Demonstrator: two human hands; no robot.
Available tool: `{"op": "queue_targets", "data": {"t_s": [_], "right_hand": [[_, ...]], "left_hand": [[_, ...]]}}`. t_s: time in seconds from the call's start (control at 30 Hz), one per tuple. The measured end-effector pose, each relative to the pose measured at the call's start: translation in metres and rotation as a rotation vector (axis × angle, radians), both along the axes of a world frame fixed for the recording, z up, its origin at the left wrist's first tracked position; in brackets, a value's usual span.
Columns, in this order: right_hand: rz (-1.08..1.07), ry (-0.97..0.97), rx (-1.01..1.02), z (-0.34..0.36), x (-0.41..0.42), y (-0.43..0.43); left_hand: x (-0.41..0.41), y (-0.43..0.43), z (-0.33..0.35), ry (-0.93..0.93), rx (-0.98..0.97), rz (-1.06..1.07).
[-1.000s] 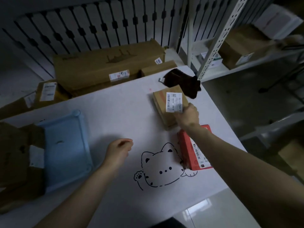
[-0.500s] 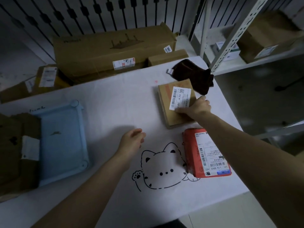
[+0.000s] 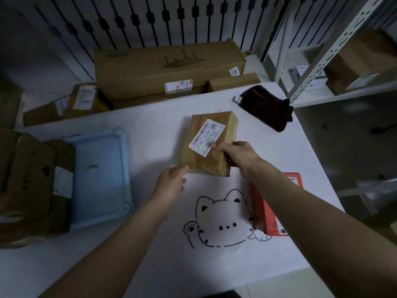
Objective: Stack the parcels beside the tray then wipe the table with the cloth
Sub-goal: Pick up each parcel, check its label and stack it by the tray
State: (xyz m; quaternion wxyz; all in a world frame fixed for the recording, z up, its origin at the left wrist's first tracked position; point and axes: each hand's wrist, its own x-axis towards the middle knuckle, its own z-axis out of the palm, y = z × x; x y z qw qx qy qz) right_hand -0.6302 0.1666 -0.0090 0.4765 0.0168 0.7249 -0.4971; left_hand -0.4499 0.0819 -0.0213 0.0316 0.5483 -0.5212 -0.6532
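Note:
A brown cardboard parcel with a white label is tilted just above the table's middle. My right hand grips its near right edge, thumb on the label. My left hand touches the parcel's near left corner with loosely bent fingers. A red parcel lies flat at the right, partly hidden under my right forearm. The light blue tray sits at the left. A dark brown cloth lies crumpled at the far right corner of the white table.
Brown cardboard parcels are piled left of the tray. Large cartons stand behind the table's far edge, before a black railing. A white metal shelf with boxes stands to the right. A cat drawing marks the tabletop.
My right hand has taken hold of the brown parcel, lifted it and brought it left toward the table's middle. My left hand has moved forward to its corner.

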Motion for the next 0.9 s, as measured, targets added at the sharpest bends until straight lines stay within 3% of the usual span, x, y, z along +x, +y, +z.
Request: {"op": "queue_targets", "data": {"t_s": [0.27,0.57,0.9], "right_hand": [[0.107,-0.140,-0.218,0.014,0.048,0.002],[0.303,-0.118,-0.371,0.048,0.094,-0.002],[0.389,-0.094,-0.467,0.079,0.133,-0.005]], "left_hand": [[0.052,-0.034,0.032,0.035,-0.151,0.098],[0.102,-0.051,0.092,0.253,-0.131,0.043],[0.151,-0.052,0.134,0.289,-0.211,-0.028]]}}
